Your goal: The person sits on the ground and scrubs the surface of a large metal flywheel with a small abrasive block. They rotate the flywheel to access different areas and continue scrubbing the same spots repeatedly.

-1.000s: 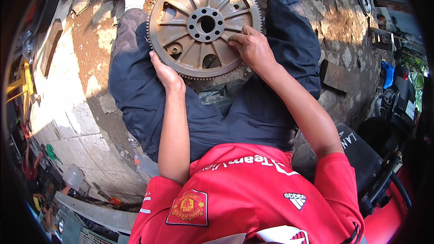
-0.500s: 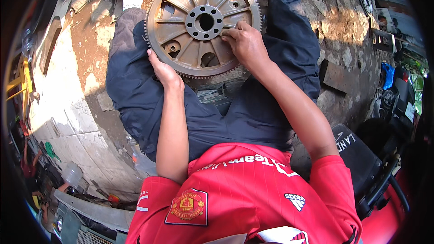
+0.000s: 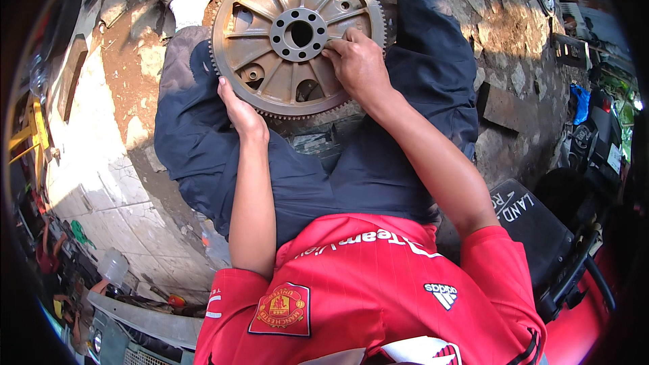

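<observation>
A large toothed flywheel rests between my spread knees, its spoked brown face turned up toward me. At its centre is a grey hub with a ring of bolt holes around a wide bore. My left hand cups the lower left of the toothed rim, fingers partly hidden beneath. Over the right-hand spokes, my right hand is closed in a pinch, its fingertips at the hub's right edge. Whether anything small is between those fingertips cannot be made out.
Dark trousers cover my legs on both sides of the flywheel. A flat metal block lies on the stony ground at right. A black seat-like panel stands near my right elbow. Yellow metal framing is at far left.
The flywheel appears slightly further left in view, and both hands have shifted left with it. My right fingertips remain by the hub's edge.
</observation>
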The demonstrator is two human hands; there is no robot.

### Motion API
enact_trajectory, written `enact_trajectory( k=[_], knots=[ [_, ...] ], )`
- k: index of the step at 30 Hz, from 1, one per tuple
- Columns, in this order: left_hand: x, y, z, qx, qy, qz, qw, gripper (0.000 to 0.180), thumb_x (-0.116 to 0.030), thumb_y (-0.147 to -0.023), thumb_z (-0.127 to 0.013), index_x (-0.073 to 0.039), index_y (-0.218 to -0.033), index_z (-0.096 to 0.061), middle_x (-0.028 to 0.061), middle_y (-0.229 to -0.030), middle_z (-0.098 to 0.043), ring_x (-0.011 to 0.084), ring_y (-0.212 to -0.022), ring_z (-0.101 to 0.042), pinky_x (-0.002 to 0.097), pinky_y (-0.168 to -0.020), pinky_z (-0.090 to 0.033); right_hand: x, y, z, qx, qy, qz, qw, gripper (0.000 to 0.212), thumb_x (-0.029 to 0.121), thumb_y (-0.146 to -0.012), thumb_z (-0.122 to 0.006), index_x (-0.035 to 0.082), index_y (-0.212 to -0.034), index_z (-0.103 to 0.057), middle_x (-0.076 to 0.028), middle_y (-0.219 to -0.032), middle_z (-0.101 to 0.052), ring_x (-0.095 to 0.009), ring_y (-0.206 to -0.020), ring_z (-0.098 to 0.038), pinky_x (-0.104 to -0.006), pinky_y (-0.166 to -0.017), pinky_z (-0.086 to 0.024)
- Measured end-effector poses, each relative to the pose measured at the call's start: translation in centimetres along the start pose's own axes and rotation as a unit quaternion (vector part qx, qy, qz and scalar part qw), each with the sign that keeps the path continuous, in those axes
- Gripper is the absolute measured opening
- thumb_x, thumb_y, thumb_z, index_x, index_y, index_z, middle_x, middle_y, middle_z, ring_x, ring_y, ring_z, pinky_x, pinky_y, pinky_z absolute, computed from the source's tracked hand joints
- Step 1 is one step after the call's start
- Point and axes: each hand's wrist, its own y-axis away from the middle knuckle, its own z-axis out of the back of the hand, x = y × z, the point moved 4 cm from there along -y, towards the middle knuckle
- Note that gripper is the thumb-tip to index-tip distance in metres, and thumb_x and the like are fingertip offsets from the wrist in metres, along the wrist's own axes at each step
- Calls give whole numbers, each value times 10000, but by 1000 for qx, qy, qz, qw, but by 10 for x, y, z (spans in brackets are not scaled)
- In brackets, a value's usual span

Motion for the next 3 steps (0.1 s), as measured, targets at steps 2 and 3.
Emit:
enact_trajectory(
  k=[2,3],
  knots=[
    [1,-2,-1,-4,3,-1,1000,646,-511,-1144,-403,-43,-1588,-433,97,-1621,-470,268,-1484,-450,425,-1252,-315,1,9,2,8,-16,-25,1000,156,185,-892,-804,86,-1011,-821,-164,-853,-636,-375,-796,-680,-484,-745,-562],
    [3,-2,-1,-7,0,-7,1000,657,-510,-1142,-412,-44,-1605,-411,96,-1640,-451,268,-1503,-431,426,-1261,-304,2,9,1,9,-16,-26,999,156,185,-892,-804,86,-1011,-821,-164,-853,-636,-375,-796,-680,-484,-745,-562]
  ],
)
